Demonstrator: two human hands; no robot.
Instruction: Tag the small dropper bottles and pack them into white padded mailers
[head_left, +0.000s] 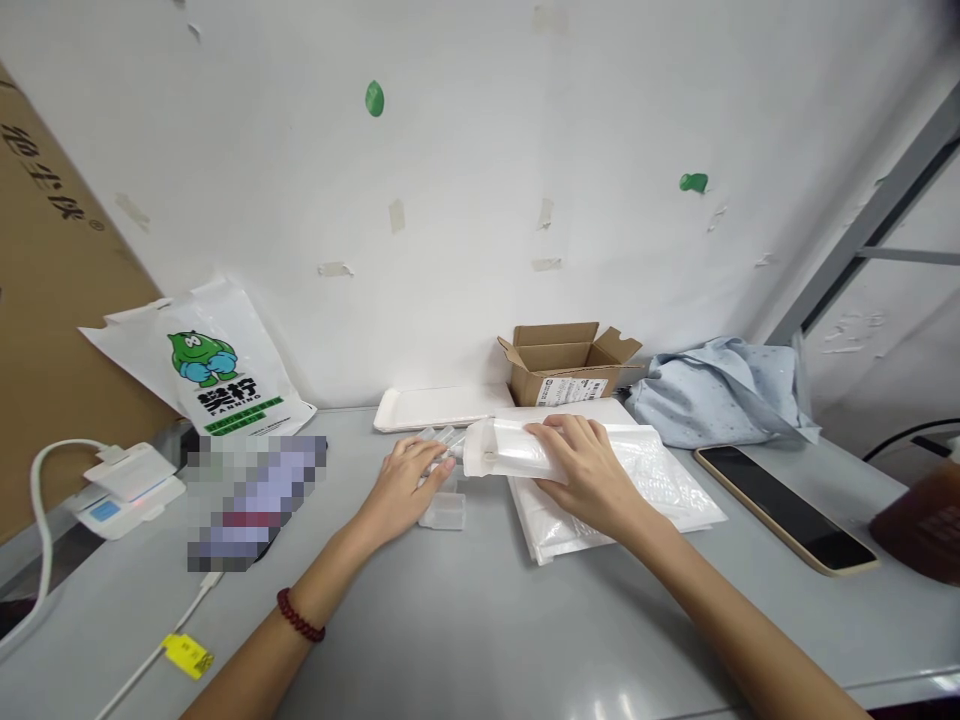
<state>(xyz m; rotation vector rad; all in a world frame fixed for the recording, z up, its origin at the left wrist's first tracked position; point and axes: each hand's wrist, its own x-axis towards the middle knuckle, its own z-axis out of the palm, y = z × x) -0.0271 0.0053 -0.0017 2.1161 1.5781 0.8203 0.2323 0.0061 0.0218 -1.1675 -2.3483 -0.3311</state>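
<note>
My right hand [589,468] lies curled over a white bubble mailer [510,450], holding it on top of a stack of bubble mailers [652,490]. The mailer's open end faces left. My left hand [409,480] grips a small clear plastic item [442,440] at that open end. A second clear plastic case [444,510] lies on the grey table [450,620] just below my left hand. A dark red bead bracelet is on my left wrist.
An open cardboard box [566,365] and a white tray [435,408] stand by the wall. A phone [784,508] lies at right, near blue cloth [720,390]. At left are a printed white bag [217,365], a white device with cable [127,485] and a blurred patch.
</note>
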